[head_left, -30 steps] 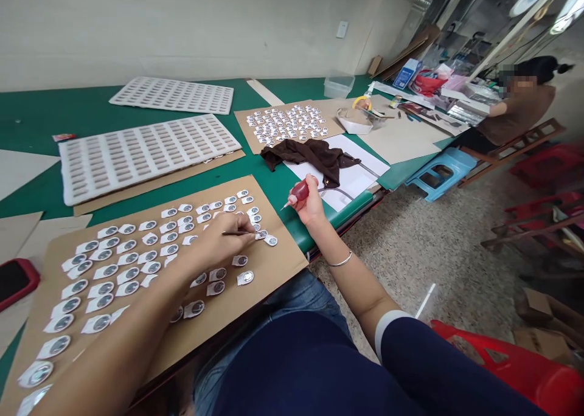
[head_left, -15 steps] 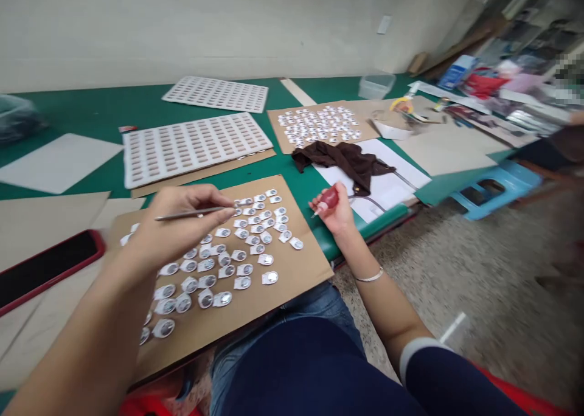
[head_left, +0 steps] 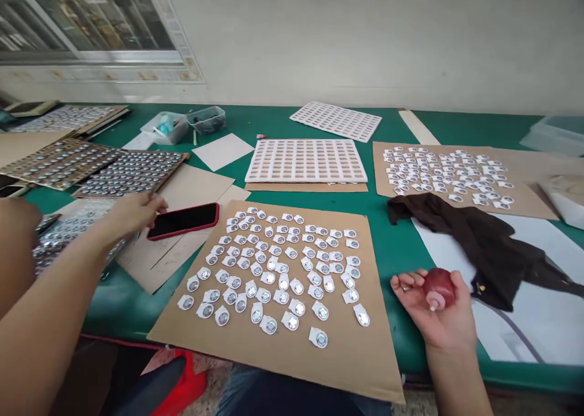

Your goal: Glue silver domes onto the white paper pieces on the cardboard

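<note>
A flat green-covered worktable [head_left: 255, 120] lines a smooth pale wall [head_left: 347, 48]; the right hand [head_left: 431, 320] loosely cups a round red squeeze bottle [head_left: 440, 285], the left hand [head_left: 128, 214] half-curled, its contents indeterminable.

Your L hand [head_left: 130, 215] has moved off the disc-covered cardboard [head_left: 365, 361], now out L by the phone's [head_left: 185, 220] far edge; whole phone's now in view. Your R hand [head_left: 440, 334] is more open, red bottle's [head_left: 438, 282] nozzle now pointing twd you. Cam's swung L: window [head_left: 104, 14] & another person's hand [head_left: 18, 227] in, co-worker & blue stool out.
</note>
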The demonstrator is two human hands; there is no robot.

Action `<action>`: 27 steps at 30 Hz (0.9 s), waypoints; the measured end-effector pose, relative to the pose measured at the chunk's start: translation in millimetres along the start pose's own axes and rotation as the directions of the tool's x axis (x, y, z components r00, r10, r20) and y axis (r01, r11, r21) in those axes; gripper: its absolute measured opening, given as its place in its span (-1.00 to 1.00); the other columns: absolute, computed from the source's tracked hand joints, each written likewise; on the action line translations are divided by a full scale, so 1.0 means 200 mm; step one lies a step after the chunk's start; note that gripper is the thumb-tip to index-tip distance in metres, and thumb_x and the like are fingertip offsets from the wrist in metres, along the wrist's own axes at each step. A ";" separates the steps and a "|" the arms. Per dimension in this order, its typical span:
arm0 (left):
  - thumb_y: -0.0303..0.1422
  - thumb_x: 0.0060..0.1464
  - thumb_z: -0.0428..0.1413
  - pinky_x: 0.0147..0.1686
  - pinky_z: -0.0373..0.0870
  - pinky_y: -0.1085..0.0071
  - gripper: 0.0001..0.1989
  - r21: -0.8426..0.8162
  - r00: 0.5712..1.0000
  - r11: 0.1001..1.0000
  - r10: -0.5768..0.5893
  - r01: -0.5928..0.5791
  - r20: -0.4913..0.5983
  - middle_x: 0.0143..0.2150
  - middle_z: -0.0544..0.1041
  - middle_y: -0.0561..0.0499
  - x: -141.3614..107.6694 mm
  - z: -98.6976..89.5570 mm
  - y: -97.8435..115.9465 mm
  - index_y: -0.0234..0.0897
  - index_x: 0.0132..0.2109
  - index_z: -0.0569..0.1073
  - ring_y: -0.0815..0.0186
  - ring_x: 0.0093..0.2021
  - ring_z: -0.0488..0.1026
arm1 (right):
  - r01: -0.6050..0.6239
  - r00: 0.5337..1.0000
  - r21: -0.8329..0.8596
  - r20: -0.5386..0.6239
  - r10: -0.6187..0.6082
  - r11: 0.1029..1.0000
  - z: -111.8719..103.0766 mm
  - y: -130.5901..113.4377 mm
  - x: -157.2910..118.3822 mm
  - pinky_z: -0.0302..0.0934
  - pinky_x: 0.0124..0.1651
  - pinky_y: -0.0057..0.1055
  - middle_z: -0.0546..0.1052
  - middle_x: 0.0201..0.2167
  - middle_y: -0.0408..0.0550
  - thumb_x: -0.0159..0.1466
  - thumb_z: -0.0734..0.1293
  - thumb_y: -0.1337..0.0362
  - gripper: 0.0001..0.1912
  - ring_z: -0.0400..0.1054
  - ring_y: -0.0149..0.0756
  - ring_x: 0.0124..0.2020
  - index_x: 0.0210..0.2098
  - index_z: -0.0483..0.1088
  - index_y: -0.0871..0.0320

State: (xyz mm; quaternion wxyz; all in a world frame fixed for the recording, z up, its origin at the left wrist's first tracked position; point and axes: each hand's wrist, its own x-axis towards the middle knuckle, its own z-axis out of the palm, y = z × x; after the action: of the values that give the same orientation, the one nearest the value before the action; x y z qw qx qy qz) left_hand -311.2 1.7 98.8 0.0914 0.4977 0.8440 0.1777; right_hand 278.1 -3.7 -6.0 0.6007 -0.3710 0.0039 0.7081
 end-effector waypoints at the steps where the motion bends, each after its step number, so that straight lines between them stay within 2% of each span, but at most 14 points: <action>1: 0.08 -0.10 0.11 -0.41 0.27 0.40 -0.52 0.036 0.999 0.999 -0.002 0.000 0.040 -0.54 0.47 0.02 0.01 0.02 -0.01 -0.31 -0.36 0.49 0.30 -0.48 0.38 | -0.011 1.000 0.004 -0.004 0.011 1.000 0.00 0.00 0.00 0.47 -0.28 -0.21 0.28 -0.53 -0.22 0.10 0.32 -0.06 -0.62 0.28 -0.40 -0.47 -0.46 0.25 0.14; 3: 0.06 -0.25 0.25 -0.40 0.23 0.45 -0.47 0.093 0.995 0.995 0.013 -0.022 0.100 -0.48 0.47 0.07 0.02 0.05 -0.02 -0.28 -0.24 0.52 0.30 -0.44 0.38 | -0.032 0.999 0.012 -0.012 0.032 0.999 -0.01 -0.01 0.01 0.46 -0.32 -0.25 0.26 -0.52 -0.22 0.10 0.33 -0.05 -0.63 0.27 -0.41 -0.47 -0.44 0.26 0.13; 6: 0.08 -0.42 0.33 -0.34 0.25 0.50 -0.27 0.159 0.986 0.985 0.045 -0.071 0.160 -0.28 0.51 0.06 0.02 0.08 -0.01 -0.22 -0.08 0.48 0.24 -0.29 0.42 | -0.051 0.998 0.025 -0.019 0.052 0.998 0.00 -0.01 0.00 0.42 -0.40 -0.32 0.24 -0.51 -0.22 0.10 0.33 -0.05 -0.64 0.24 -0.42 -0.48 -0.43 0.25 0.12; 10: 0.10 -0.52 0.36 -0.33 0.26 0.52 -0.18 0.203 0.972 0.972 0.070 -0.117 0.225 -0.09 0.53 -0.01 0.03 0.09 0.00 -0.18 -0.05 0.48 0.16 -0.17 0.43 | -0.068 0.997 0.035 -0.044 0.070 0.997 0.02 -0.01 0.00 0.39 -0.46 -0.35 0.21 -0.50 -0.21 0.10 0.34 -0.05 -0.64 0.22 -0.42 -0.50 -0.43 0.25 0.11; 13: 0.15 -0.43 0.32 -0.39 0.24 0.53 -0.20 0.217 0.977 0.971 0.054 -0.100 0.209 -0.12 0.53 -0.02 0.04 0.10 0.00 -0.18 -0.03 0.47 0.19 -0.22 0.43 | -0.064 0.994 0.037 -0.088 0.067 0.997 0.02 -0.01 0.00 0.38 -0.47 -0.35 0.20 -0.50 -0.21 0.07 0.36 -0.05 -0.63 0.21 -0.42 -0.50 -0.44 0.25 0.12; 18: 0.19 -0.18 0.19 -0.46 0.13 0.53 -0.31 0.280 0.998 0.959 0.021 -0.038 0.062 -0.41 0.41 0.02 0.07 0.16 -0.01 -0.29 -0.08 0.47 0.22 -0.34 0.34 | -0.040 0.993 0.012 -0.106 0.041 0.999 0.02 -0.01 0.01 0.41 -0.44 -0.28 0.21 -0.50 -0.21 0.07 0.36 -0.04 -0.64 0.21 -0.41 -0.50 -0.45 0.26 0.11; 21: 0.16 -0.06 0.14 -0.45 0.08 0.52 -0.33 0.282 0.997 0.957 0.067 -0.071 0.023 -0.37 0.41 0.00 0.11 0.20 0.03 -0.35 -0.05 0.45 0.26 -0.35 0.30 | -0.015 0.996 -0.021 -0.089 0.013 1.000 0.01 -0.01 0.02 0.44 -0.37 -0.21 0.23 -0.49 -0.20 0.08 0.34 -0.06 -0.63 0.23 -0.39 -0.48 -0.44 0.27 0.11; 24: 0.01 0.02 0.18 -0.45 0.01 0.53 -0.45 0.258 0.984 0.950 0.168 -0.177 0.058 -0.20 0.44 0.03 0.16 0.20 0.11 -0.26 0.04 0.43 0.35 -0.36 0.28 | -0.009 0.998 -0.063 -0.056 0.006 0.998 0.01 0.00 0.02 0.45 -0.34 -0.20 0.24 -0.49 -0.21 0.09 0.33 -0.08 -0.63 0.24 -0.39 -0.47 -0.43 0.26 0.10; 27: -0.29 -0.03 0.27 -0.48 -0.06 0.53 -0.53 0.199 0.953 0.936 0.266 -0.291 0.143 -0.19 0.46 0.08 0.21 0.21 0.19 -0.19 0.06 0.45 0.43 -0.43 0.23 | -0.016 0.999 -0.061 -0.051 0.013 0.998 0.01 0.00 0.02 0.43 -0.39 -0.27 0.23 -0.49 -0.21 0.10 0.33 -0.08 -0.63 0.23 -0.40 -0.48 -0.42 0.24 0.10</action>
State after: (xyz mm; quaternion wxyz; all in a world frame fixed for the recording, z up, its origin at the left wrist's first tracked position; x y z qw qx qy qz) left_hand -286.8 64.8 75.9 0.0581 0.6287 0.7726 0.0667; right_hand 276.8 0.9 -6.5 0.5835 -0.4070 0.0002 0.7028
